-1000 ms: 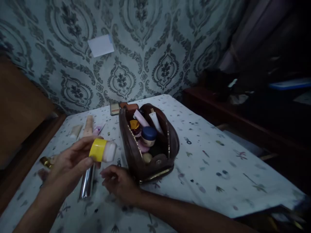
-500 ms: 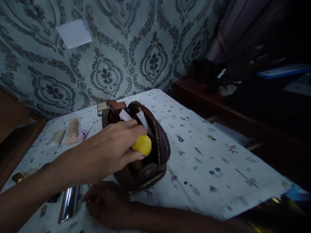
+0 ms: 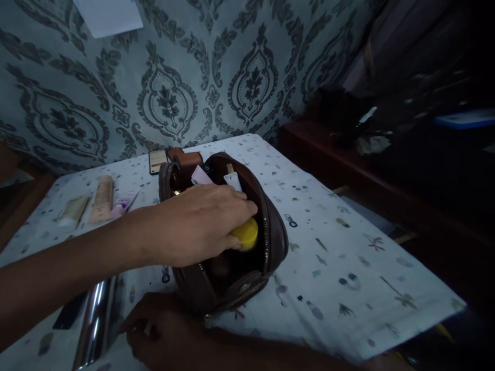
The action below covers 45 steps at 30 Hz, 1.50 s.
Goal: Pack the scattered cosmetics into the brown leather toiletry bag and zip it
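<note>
My left hand (image 3: 201, 221) reaches across from the left into an unzipped brown bag (image 3: 276, 232), closed around a yellow round-topped item (image 3: 246, 234). Most of that item is hidden by my fingers and the bag's dark interior. A pink-white packet (image 3: 201, 176) and a white tube (image 3: 232, 181) stick up inside the bag, behind my hand. Below, my right hand (image 3: 160, 330) rests on the table by the bag's near side, loosely curled with a gap between its fingers. Nothing shows in it.
On the left lie a beige tube (image 3: 74, 211), a peach tube (image 3: 102, 198) and a purple-white tube (image 3: 124, 202). A shiny silver cylinder (image 3: 93, 322) is nearer. A phone (image 3: 158, 162) and a brown leather case (image 3: 187, 161) lie behind the bag. Patterned cloth (image 3: 328, 273) covers the table.
My left hand has moved right and lower into the bag with the yellow-topped item. The view has shifted slightly. My right hand stays by the bag.
</note>
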### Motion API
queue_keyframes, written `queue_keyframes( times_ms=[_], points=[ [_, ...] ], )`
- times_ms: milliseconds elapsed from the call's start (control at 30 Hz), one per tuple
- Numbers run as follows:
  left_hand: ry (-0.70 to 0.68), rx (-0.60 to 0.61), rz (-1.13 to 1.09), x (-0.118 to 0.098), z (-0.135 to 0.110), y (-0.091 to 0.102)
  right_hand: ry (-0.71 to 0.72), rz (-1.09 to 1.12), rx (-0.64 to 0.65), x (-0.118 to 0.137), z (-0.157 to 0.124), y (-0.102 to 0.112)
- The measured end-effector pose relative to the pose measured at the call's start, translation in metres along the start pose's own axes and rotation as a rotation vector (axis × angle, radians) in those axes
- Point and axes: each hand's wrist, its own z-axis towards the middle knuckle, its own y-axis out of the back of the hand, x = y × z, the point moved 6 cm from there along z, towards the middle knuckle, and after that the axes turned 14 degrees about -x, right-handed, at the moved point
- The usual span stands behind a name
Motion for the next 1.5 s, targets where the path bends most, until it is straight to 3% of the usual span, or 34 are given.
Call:
queue_keyframes(
  times_ms=[233,400,533,633,800,867,1000,1167,1333,1500],
  points=[
    [-0.150,-0.040,0.058,-0.004,0.004,-0.017,-0.034,0.021,0.024,-0.007,0.002,-0.002],
    [-0.175,0.049,0.120,-0.015,0.011,-0.028,-0.043,-0.041,0.052,-0.002,0.001,-0.002],
    [-0.176,0.119,0.156,-0.020,0.013,-0.028,-0.043,-0.064,0.092,0.006,0.001,0.001],
    [-0.194,0.107,0.173,-0.017,0.013,-0.019,-0.086,-0.036,0.115,0.006,0.001,0.002],
    [-0.050,0.021,0.075,0.010,0.009,0.014,-0.075,0.030,0.113,0.006,0.003,0.002],
    [0.027,0.058,0.078,0.020,0.008,0.018,-0.107,0.018,0.127,0.004,0.003,0.000],
    [0.031,0.182,0.229,0.021,0.007,0.002,-0.117,-0.022,0.127,0.000,0.003,-0.004],
    [0.010,0.173,0.324,0.016,0.013,-0.014,-0.081,-0.009,0.106,-0.001,0.001,-0.003],
    [0.003,0.148,0.340,0.018,0.015,-0.015,-0.049,-0.041,0.105,0.002,-0.001,-0.001],
    [0.054,0.214,0.282,0.017,0.008,-0.012,-0.003,-0.084,0.120,-0.001,-0.001,-0.003]
  ],
)
